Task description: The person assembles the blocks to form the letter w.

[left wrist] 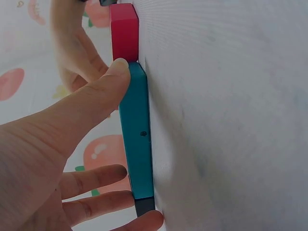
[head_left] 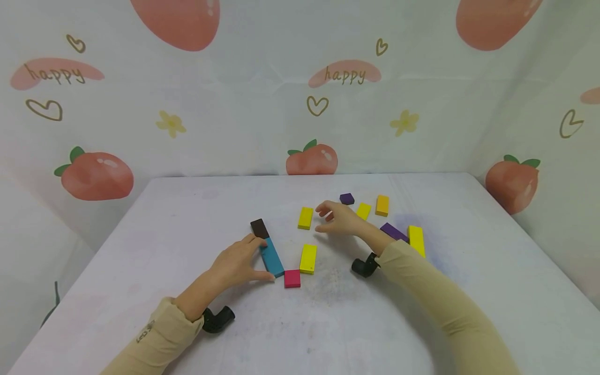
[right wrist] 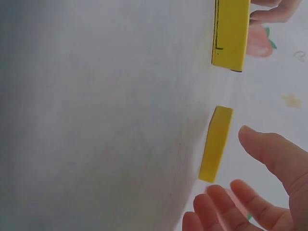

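Observation:
My left hand [head_left: 236, 263] lies along a blue block [head_left: 273, 259] with its fingers spread. In the left wrist view the thumb touches the near end of the blue block [left wrist: 134, 130], and the fingertips are by its far end and the black block [head_left: 260, 228]. The black and blue blocks lie end to end. A red block [head_left: 292, 278] sits at the blue block's near end, beside a yellow block [head_left: 308, 259]. My right hand [head_left: 342, 219] hovers with parted, loosely bent fingers, holding nothing. Nearest its fingertips is another yellow block [head_left: 305, 217].
Behind and beside the right hand lie a small purple block [head_left: 347, 198], a yellow block [head_left: 363, 211] and an orange block [head_left: 382, 205]. Near the right forearm are a long purple block [head_left: 394, 232] and a taller yellow block [head_left: 415, 239]. A patterned cloth [head_left: 253, 104] hangs behind the white table [head_left: 351, 323].

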Available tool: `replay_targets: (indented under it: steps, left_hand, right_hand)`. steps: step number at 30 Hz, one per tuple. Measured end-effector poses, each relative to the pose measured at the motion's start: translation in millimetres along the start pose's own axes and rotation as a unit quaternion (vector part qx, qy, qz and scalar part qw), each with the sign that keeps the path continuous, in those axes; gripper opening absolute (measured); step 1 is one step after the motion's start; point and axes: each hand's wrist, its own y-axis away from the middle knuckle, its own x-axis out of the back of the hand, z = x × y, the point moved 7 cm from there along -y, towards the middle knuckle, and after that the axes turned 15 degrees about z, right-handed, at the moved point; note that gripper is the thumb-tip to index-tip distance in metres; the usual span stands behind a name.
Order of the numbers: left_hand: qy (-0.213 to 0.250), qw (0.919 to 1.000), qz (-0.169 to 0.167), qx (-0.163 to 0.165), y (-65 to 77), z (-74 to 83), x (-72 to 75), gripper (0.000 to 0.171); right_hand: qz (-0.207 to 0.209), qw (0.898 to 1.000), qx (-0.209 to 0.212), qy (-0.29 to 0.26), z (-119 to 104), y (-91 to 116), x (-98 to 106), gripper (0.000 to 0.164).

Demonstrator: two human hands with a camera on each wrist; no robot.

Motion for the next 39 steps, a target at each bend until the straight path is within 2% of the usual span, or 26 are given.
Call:
replay_targets:
  steps: [15,39]
  left_hand:
    - [-0.004,1.0,0.001,-0.001,0.4,1.2,1.1,0.075]
    - [-0.003,1.0,0.0,0.0,0.5,0.8,0.9,0.076]
  right_hand:
    - [-0.024,0.999,-0.03,0.031,-3,-17,-9,0.063]
    - [-0.03,0.996,-0.054,0.056,-3,-26,-15,0.064]
